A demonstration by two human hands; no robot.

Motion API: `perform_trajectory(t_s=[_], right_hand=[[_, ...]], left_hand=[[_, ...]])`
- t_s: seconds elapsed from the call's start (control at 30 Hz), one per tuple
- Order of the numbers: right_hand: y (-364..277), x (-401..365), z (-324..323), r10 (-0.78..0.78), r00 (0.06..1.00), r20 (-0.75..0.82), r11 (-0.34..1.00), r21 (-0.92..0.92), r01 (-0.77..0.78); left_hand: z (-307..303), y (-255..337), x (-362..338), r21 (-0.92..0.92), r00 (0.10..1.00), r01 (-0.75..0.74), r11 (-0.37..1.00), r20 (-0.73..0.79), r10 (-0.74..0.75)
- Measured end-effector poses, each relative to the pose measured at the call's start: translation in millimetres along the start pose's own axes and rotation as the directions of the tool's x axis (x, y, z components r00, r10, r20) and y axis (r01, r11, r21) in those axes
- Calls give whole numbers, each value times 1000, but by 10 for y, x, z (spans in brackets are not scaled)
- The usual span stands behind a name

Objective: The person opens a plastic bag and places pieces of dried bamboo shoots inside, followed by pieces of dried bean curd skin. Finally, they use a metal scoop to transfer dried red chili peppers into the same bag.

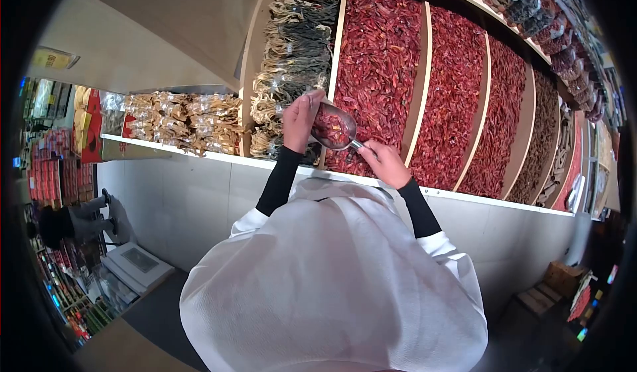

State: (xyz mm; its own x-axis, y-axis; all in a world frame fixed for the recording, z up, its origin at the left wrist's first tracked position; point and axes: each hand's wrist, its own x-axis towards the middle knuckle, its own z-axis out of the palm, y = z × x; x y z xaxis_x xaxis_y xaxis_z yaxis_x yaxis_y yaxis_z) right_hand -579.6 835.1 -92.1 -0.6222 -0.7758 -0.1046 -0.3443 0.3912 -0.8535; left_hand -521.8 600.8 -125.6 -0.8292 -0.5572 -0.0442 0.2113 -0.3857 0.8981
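The shiny metal scoop [335, 128] already carries a load of red pods and is held just above the wooden-walled bin of dried red chillies [378, 54]. The right hand [386, 163] is closed round its handle. The left hand [302, 117] curls at its rim, perhaps sorting the pods; I cannot tell whether it grips. The load has not been emptied anywhere.
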Motion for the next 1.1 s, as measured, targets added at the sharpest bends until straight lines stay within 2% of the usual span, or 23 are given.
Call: perform_trajectory(t_s=[0.07, 0.1, 0.13, 0.2, 0.23, 0.3, 0.4, 0.5, 0.63, 0.7, 0.8, 0.93, 1.03, 1.07, 1.1], right_hand=[[-177, 75, -39, 23, 1000, -10, 1000, -18, -23], [-195, 117, -32, -44, 999, -31, 998, -38, 43], [-265, 151, -42, -45, 999, -31, 998, -38, 44], [-503, 204, -110, -18, 1000, -5, 983, -183, 17], [-597, 227, -133, -17, 1000, -9, 983, -183, 15], [-777, 272, -179, -37, 999, 32, 911, -410, 47], [-1018, 314, -261, -13, 996, 83, 853, -519, 55], [-1137, 305, -294, -54, 997, 54, 820, -567, 75], [-1287, 223, -350, -115, 993, 2, 786, -611, 92], [-1329, 161, -388, -131, 991, 23, 765, -634, 116], [-1336, 73, -389, -180, 982, -54, 794, -598, 113], [-1197, -60, -408, -125, 988, -94, 852, -520, 58], [-725, -210, -332, -172, 922, -347, 950, -306, 62], [-525, -289, -297, -166, 921, -351, 951, -306, 55], [-339, -393, -262, 53, 931, -362, 975, -184, -128]], left_hand=[[11, 22, -27, -6, 1000, 8, 1000, 4, -8], [17, 29, -37, -11, 1000, 18, 1000, 10, -18], [18, 30, -45, -11, 1000, 17, 1000, 10, -17], [25, 23, -55, 21, 1000, 1, 1000, 9, -1], [29, 17, -55, 21, 1000, 1, 1000, 13, -2], [34, 12, -49, 55, 999, -33, 998, 9, 32], [47, 23, -45, 23, 999, -38, 999, -15, 38], [16, 46, -29, 20, 997, -77, 997, -28, 78], [-44, 102, -8, -31, 996, -40, 999, -86, 37], [-102, 98, 30, 56, 990, -103, 993, -89, 108], [-133, 114, 70, -3, 984, -123, 992, -129, 122], [-177, 132, 93, 17, 983, -119, 993, -136, 120], [-205, 123, 125, 65, 978, -141, 988, -145, 149], [-205, 116, 138, 64, 980, -136, 989, -140, 143], [-198, 111, 142, 47, 976, -151, 987, -150, 157]])
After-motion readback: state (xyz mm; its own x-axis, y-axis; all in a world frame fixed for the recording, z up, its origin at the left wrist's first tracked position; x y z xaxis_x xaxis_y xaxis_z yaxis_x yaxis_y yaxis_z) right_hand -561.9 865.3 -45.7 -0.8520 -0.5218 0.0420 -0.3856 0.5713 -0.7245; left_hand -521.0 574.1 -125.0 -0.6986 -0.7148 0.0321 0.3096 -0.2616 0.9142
